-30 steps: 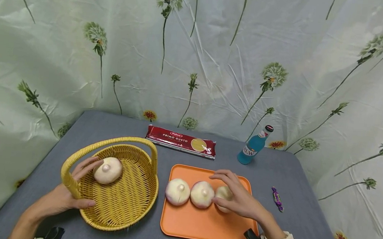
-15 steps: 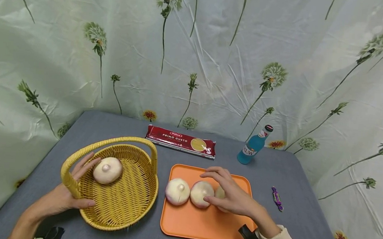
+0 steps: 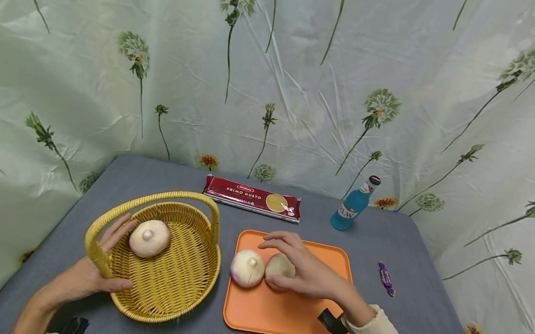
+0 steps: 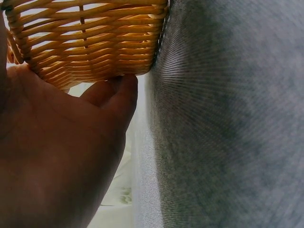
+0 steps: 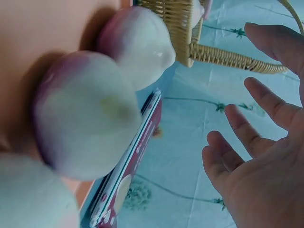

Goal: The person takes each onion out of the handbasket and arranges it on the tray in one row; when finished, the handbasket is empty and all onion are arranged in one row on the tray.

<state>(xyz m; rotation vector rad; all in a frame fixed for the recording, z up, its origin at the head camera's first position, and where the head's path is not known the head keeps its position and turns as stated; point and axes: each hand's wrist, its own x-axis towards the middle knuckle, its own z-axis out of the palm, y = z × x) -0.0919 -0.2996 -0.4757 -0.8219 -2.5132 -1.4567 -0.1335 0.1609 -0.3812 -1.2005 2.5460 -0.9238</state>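
Note:
A yellow wicker basket (image 3: 169, 280) with an arched handle stands at the left, one white turnip (image 3: 149, 238) inside it. My left hand (image 3: 82, 275) holds the basket's left side, fingers behind the handle and thumb at the near rim; the left wrist view shows the fingers against the woven wall. On an orange tray (image 3: 256, 313) sit purple-tinged turnips: a left one (image 3: 247, 268) and a middle one (image 3: 278, 267), partly covered by my right hand (image 3: 304, 269). That hand hovers with fingers spread and holds nothing. A third turnip (image 5: 35, 194) appears in the right wrist view, hidden in the head view.
Behind the tray lies a red spaghetti pack (image 3: 252, 198). A blue bottle (image 3: 351, 207) stands at the back right, and a purple-wrapped candy (image 3: 386, 278) lies right of the tray. A floral curtain (image 3: 274, 83) hangs behind the grey table (image 3: 415, 325).
My right hand has moved left above the tray, from over the right turnip to over the middle one. My left hand and the basket have stayed in place.

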